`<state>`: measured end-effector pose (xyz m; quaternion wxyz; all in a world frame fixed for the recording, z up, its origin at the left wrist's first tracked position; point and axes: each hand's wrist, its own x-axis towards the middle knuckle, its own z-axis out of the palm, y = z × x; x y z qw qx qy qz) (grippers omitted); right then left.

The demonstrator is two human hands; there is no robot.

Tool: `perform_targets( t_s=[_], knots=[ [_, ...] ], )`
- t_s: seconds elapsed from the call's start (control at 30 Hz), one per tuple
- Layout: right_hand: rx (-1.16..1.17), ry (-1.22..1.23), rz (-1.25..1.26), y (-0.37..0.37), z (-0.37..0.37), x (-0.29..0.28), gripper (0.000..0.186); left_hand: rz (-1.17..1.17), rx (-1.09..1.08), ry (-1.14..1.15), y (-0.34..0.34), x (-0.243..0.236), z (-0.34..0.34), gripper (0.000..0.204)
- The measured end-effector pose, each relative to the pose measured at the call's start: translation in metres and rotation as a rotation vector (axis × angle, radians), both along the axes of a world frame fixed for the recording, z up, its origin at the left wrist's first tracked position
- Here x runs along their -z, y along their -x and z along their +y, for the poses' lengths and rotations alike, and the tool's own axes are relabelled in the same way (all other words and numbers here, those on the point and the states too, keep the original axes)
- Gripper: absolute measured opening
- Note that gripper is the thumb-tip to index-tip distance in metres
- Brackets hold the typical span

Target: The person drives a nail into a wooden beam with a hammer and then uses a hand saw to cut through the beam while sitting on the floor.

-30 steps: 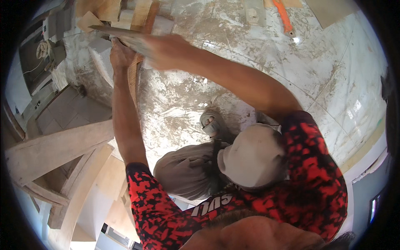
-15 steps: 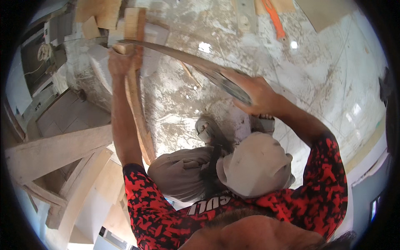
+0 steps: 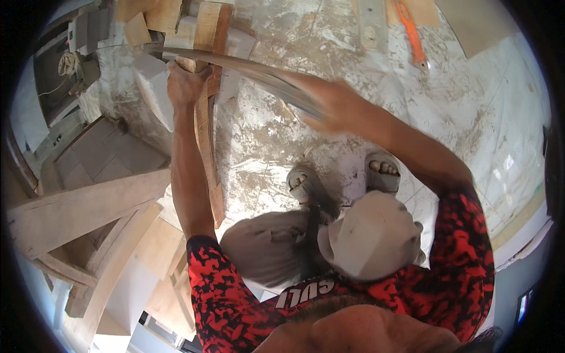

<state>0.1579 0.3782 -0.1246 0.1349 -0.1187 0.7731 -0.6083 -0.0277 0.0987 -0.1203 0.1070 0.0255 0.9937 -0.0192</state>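
My left hand (image 3: 187,83) is closed on a long wooden board (image 3: 207,138), which lies across a pale grey block (image 3: 154,88) on the floor. My right hand (image 3: 332,103), blurred by motion, is closed round the handle of a handsaw (image 3: 247,68). The long blade reaches leftward over the board, just beyond my left fingers, where a small light piece of wood shows under it. Its exact contact with the board is hard to make out.
Plywood offcuts (image 3: 162,13) lie at the top, an orange-handled tool (image 3: 406,23) at upper right beside a tan sheet (image 3: 474,20). A wooden frame (image 3: 88,209) stands at lower left. My sandalled feet (image 3: 379,170) are on the dusty tiled floor (image 3: 459,100).
My right hand and saw swept down to the right, then partway back up and left. My left hand stays on the wood, shifted slightly right in view.
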Motion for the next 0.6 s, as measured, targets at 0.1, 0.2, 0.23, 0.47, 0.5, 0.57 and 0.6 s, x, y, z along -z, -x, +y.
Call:
perform_targets(
  t_s=[0.1,0.2,0.23,0.47,0.5,0.57,0.6],
  knots=[
    [0.013,-0.018,-0.051,-0.075,0.060,-0.004,0.075,0.014,-0.004,0.011,-0.008,-0.008,0.004,0.082],
    [0.016,0.096,-0.058,-0.045,0.038,-0.004,0.077,0.027,0.012,0.025,-0.008,-0.009,0.002,0.082],
    [0.030,0.092,-0.003,-0.008,0.004,0.010,0.075,0.026,0.016,0.026,-0.005,-0.006,0.004,0.081],
    [-0.075,-0.009,-0.156,0.041,-0.021,-0.008,0.074,-0.038,0.028,-0.044,-0.009,-0.013,0.002,0.075],
    [-0.020,0.078,-0.077,-0.001,0.011,0.003,0.076,-0.012,0.000,-0.013,-0.009,-0.010,0.006,0.073],
    [-0.068,-0.065,-0.199,-0.053,0.061,-0.015,0.075,-0.015,-0.034,0.015,-0.008,-0.014,0.011,0.078],
    [-0.042,-0.018,-0.169,-0.055,0.057,-0.014,0.075,-0.027,-0.040,0.031,-0.010,-0.016,0.012,0.080]
  ],
)
